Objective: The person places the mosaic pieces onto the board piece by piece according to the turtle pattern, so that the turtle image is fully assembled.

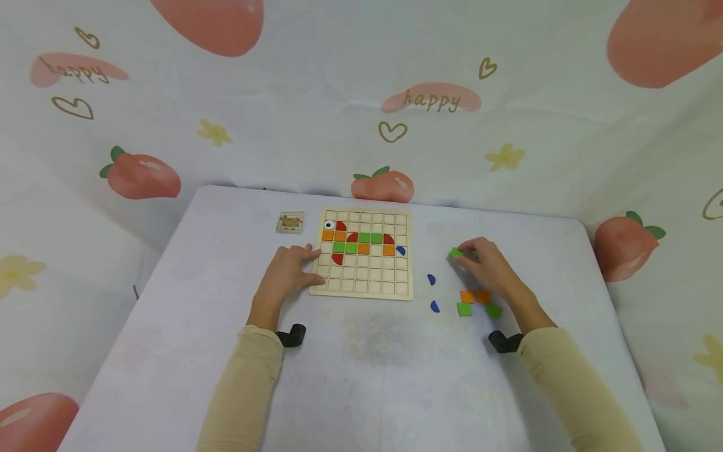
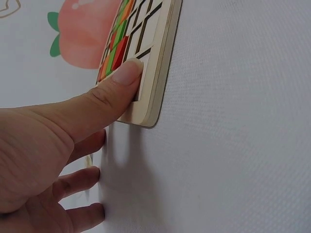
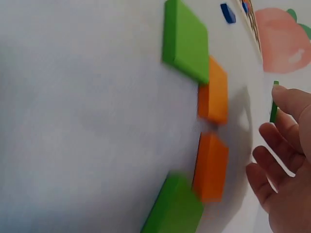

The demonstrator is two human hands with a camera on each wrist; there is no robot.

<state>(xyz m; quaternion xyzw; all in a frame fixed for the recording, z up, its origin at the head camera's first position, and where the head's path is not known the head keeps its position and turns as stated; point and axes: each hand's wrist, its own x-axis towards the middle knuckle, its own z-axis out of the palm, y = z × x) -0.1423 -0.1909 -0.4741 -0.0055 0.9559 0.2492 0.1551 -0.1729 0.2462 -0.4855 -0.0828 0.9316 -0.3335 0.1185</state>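
Observation:
My right hand [image 1: 487,263] pinches a green square tile [image 1: 455,252] between thumb and fingertips, off to the right of the wooden grid board [image 1: 361,295]. In the right wrist view, that tile [image 3: 274,104] shows edge-on. On the board's left side rests my left hand [image 1: 289,271], its thumb [image 2: 127,73] lying straight on the near left corner and the other fingers spread beside the edge. Colored pieces fill part of the grid: green and orange squares, red quarter-rounds [image 1: 337,258], a blue half-round [image 1: 401,250] and a white eye piece [image 1: 329,225].
Two blue half-rounds [image 1: 432,280] lie right of the board. Nearer the right wrist are two orange tiles [image 1: 467,297] and two green tiles [image 1: 464,309]. A small picture card [image 1: 290,222] lies beyond the left hand. A printed cloth [image 1: 316,125] hangs behind the white table [image 1: 361,389].

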